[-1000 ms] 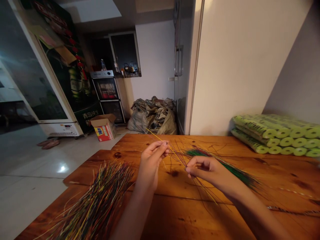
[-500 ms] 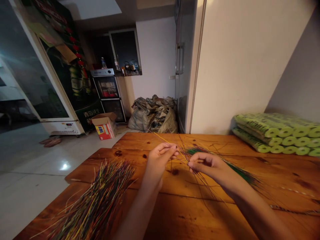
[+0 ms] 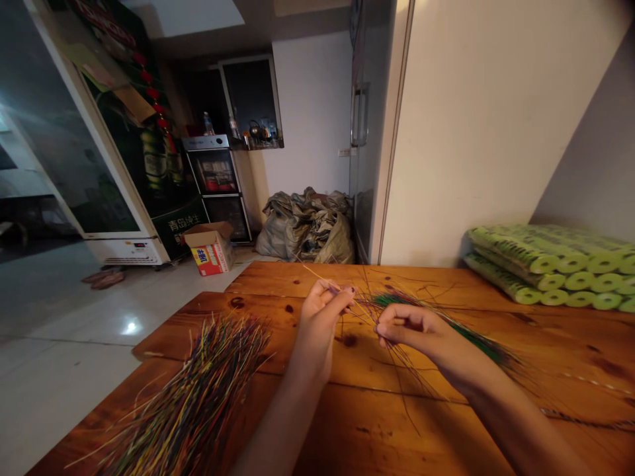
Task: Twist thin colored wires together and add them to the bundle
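My left hand (image 3: 320, 320) pinches a thin yellow strand (image 3: 317, 273) between thumb and fingertips, just above the wooden table (image 3: 357, 423). My right hand (image 3: 417, 330) is closed on a small bunch of thin strands (image 3: 397, 370) that fan out under it toward me. The two hands are a few centimetres apart. Behind my right hand lies a bundle of green strands (image 3: 466, 334). A big heap of mixed coloured strands (image 3: 193, 403) lies at the table's near left.
Stacked lime-green rolls (image 3: 560, 268) sit at the table's far right against the wall. Beyond the table are grey sacks (image 3: 307, 228), a cardboard box (image 3: 211, 248) on the tiled floor, a glass-door cooler (image 3: 104, 172) and a small cabinet (image 3: 218, 185).
My left hand has moved right, closer to my right hand, with the yellow strand. The camera view has shifted slightly.
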Demonstrator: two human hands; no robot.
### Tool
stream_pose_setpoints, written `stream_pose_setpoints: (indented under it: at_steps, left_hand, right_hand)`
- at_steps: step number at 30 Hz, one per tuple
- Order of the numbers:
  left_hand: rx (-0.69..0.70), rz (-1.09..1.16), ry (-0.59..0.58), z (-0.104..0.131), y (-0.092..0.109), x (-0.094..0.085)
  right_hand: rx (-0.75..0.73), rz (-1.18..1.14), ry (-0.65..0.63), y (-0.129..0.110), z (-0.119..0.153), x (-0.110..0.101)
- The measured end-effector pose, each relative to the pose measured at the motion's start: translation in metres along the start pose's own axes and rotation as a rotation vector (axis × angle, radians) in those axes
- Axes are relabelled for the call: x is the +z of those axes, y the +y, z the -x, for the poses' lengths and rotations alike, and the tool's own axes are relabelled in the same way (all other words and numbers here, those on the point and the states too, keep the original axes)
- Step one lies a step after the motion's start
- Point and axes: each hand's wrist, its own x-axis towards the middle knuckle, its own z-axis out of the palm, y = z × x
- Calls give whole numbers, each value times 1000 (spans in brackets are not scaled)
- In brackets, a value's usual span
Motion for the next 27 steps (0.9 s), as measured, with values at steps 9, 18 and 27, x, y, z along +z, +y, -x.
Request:
stream_pose_setpoints:
  at_steps: [9, 18, 27]
  left_hand:
    - [-30, -39, 4, -1, 0, -2]
    - [-16, -68, 18, 1, 2, -1]
    - [5, -71, 20, 2, 3, 0]
  right_hand:
    - [2, -31, -28, -1, 1, 0]
    - [5, -32, -22, -1, 2, 0]
    - [-1, -35, -11, -3, 2, 1]
